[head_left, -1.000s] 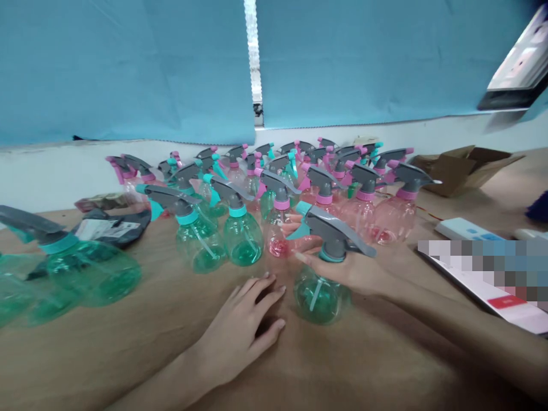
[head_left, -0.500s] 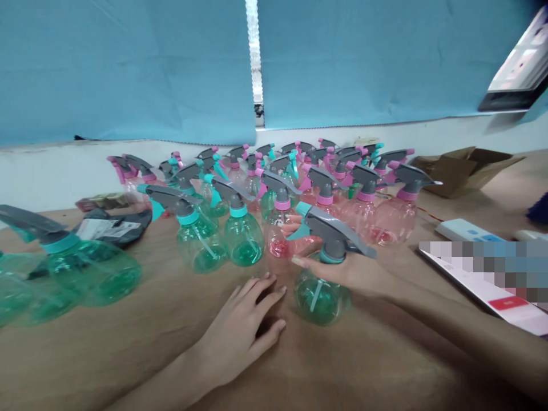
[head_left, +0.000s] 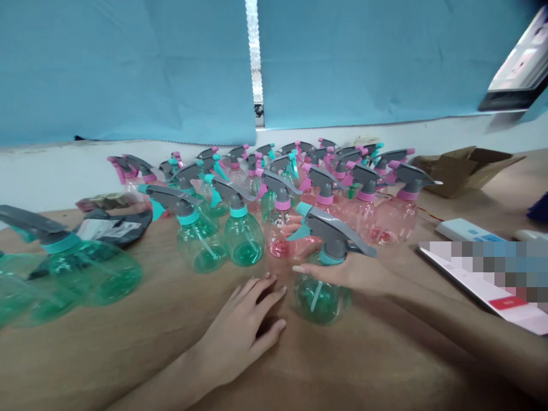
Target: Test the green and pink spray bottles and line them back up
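Observation:
My right hand (head_left: 346, 273) is wrapped round the neck of a green spray bottle (head_left: 322, 297) with a grey head and teal trigger, which stands upright on the brown table (head_left: 128, 354). My left hand (head_left: 240, 331) lies flat on the table just left of that bottle, fingers stretched out, holding nothing. Right behind stand two green spray bottles (head_left: 242, 234) and a pink one (head_left: 279, 237).
Several green and pink spray bottles (head_left: 325, 177) crowd the back of the table. More green bottles (head_left: 72, 268) lie at the left edge beside a dark packet (head_left: 109, 227). A cardboard box (head_left: 464, 165), a white remote (head_left: 464, 229) and a printed sheet (head_left: 500, 297) are on the right. Blue curtains hang behind.

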Motion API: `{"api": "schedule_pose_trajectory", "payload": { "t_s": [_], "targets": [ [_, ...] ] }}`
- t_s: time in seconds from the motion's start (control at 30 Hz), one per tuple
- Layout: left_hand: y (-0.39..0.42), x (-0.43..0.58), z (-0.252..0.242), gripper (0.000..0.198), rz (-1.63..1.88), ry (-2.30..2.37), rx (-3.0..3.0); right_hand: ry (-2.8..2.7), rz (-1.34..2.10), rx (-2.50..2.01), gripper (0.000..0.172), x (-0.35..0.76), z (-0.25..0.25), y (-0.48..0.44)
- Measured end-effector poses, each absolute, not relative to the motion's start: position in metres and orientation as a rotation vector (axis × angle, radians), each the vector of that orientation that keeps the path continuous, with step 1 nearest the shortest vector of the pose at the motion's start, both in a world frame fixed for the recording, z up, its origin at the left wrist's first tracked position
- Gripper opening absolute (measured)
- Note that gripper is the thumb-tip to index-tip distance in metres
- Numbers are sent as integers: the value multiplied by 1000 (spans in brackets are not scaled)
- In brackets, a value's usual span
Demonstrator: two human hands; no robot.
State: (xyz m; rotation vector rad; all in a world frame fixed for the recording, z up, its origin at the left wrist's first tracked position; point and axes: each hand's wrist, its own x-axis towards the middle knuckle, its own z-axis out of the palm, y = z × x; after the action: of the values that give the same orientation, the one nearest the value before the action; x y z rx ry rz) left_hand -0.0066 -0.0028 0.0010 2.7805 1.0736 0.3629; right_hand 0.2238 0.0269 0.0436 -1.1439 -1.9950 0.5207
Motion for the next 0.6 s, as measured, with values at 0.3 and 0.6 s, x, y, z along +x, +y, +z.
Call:
{"api": "schedule_pose_trajectory", "payload": {
  "t_s": [0.3,0.6],
  "targets": [
    [-3,-5,2,40,329,1088,2782,-2018,575,-1090,19,223,42,28],
    [-3,-6,2,40,352,1078,2770,-2006,746,-1068,26,221,55,26]
  ]
}}
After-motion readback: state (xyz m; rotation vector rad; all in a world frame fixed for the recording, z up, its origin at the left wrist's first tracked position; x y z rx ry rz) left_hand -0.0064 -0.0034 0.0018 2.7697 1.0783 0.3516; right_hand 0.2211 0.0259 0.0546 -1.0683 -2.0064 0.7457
